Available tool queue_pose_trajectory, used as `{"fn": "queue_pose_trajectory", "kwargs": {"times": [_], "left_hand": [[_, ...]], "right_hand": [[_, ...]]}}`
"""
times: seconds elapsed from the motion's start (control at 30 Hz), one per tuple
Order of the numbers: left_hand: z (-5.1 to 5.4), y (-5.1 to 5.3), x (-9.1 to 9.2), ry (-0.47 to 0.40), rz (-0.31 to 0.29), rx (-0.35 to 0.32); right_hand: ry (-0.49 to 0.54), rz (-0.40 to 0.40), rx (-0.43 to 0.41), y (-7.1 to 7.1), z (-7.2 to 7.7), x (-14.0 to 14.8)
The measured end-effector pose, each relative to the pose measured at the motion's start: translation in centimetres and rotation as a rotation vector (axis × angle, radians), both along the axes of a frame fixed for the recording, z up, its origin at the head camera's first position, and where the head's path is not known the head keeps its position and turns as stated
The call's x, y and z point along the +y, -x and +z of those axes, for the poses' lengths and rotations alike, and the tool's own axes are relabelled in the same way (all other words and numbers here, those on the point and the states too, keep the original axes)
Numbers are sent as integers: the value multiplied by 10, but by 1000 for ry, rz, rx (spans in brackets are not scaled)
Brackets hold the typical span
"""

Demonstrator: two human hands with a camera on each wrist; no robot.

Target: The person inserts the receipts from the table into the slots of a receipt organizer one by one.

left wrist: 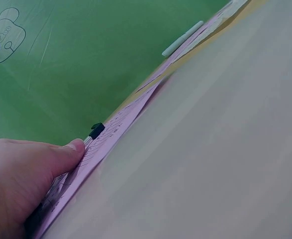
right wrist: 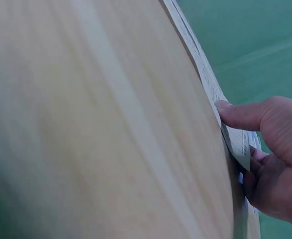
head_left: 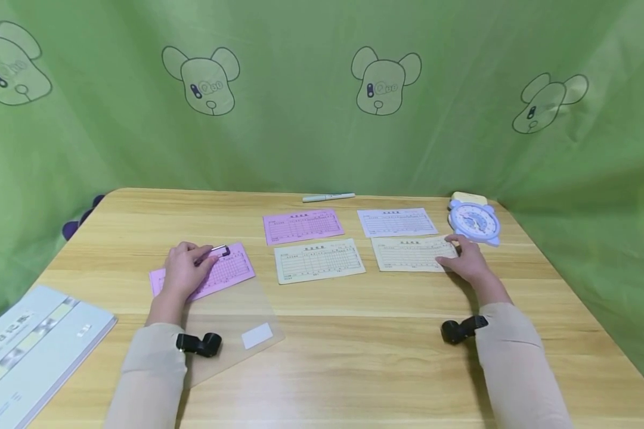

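A clear clipboard (head_left: 231, 325) lies at the left of the table with a pink form slip (head_left: 231, 271) on its top end. My left hand (head_left: 185, 268) grips the clipboard's metal clip (head_left: 220, 251); in the left wrist view its thumb presses along the clip with black ends (left wrist: 97, 130). My right hand (head_left: 464, 259) pinches the right edge of a cream form slip (head_left: 408, 254). That edge bends up between thumb and fingers in the right wrist view (right wrist: 238, 144). Part of the pink slip is hidden by my left hand.
Another pink slip (head_left: 303, 226), a pale cream slip (head_left: 319, 261) and a bluish-white slip (head_left: 397, 223) lie mid-table. A capped marker (head_left: 328, 197) is at the back edge. Right of them stands a blue clock-like dial (head_left: 474, 221) by a yellowish block (head_left: 468, 198). A grey-blue folder (head_left: 37, 351) lies front left.
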State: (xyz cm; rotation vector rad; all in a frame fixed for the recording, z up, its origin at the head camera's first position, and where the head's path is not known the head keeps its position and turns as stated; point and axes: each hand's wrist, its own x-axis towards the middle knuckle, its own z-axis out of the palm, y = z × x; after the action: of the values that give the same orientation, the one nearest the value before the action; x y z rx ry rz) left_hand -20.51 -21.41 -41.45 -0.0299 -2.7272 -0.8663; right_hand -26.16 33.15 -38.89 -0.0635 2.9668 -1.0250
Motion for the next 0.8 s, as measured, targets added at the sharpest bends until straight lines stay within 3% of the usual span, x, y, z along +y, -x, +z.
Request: {"fn": "queue_pose_trajectory", "kwargs": {"times": [0.13,0.37,0.63,0.8], "left_hand": [[0,0,0,4,0,2],[-1,0,0,11,-2,6],[-2,1,0,16,-5,8],[-2,0,0,16,0,18]], "right_hand": [[7,-10,4,-2,0,2],[57,3,81,-5,1,7],[108,-3,-19,-9,9,14],[232,-5,-11,-13,14,16]]}}
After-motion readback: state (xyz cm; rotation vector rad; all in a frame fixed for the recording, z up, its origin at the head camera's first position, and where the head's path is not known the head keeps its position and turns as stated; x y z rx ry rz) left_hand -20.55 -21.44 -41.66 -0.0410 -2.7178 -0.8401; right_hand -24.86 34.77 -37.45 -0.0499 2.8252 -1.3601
